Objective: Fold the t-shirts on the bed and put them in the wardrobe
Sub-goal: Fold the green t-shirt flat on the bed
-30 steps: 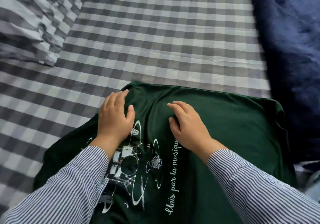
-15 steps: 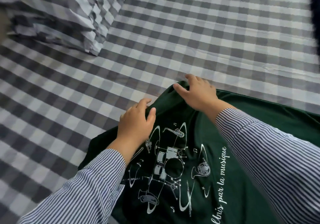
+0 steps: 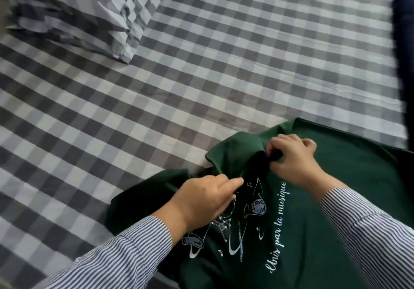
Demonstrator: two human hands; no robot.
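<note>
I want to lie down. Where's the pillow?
In the head view, the pillow lies at the upper left on the checked sheet, far from the green t-shirt.

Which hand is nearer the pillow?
Left. The left hand lies on the green t-shirt's pillow-side edge; the right hand grips fabric farther from the pillow.

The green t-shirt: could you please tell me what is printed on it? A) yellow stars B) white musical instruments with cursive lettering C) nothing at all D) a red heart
B: the green t-shirt shows white instrument drawings, such as a horn, beside cursive lettering, partly covered by the left hand.
</note>
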